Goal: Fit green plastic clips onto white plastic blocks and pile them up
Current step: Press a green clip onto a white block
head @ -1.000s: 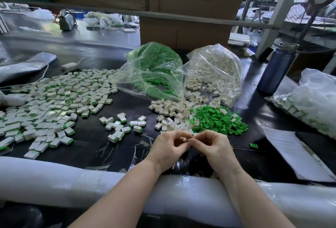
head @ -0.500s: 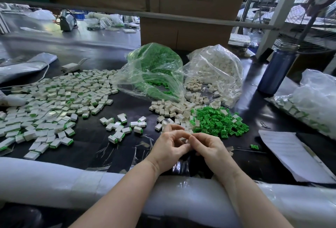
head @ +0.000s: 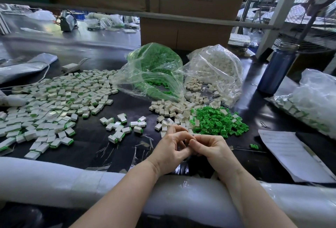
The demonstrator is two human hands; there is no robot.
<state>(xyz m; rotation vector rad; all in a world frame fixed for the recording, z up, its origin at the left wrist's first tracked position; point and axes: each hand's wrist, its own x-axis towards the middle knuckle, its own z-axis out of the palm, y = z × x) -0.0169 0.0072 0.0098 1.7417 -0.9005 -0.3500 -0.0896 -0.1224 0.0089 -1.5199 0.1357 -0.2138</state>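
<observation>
At far left a broad pile of finished blocks (head: 54, 104) with green edges covers the dark table (head: 91, 142), and a smaller scatter of finished pieces (head: 121, 126) lies nearer the middle. The left hand (head: 170, 152) and right hand (head: 211, 150) meet just in front of the loose white blocks (head: 172, 109), fingers curled inward and fingertips touching; what they pinch is hidden, so I cannot tell whether a block and clip are between them. This looks like the pressing-together step. Right of the blocks lies the heap of green clips (head: 218, 120). Next would likely be dropping the joined piece leftward, then picking fresh parts.
</observation>
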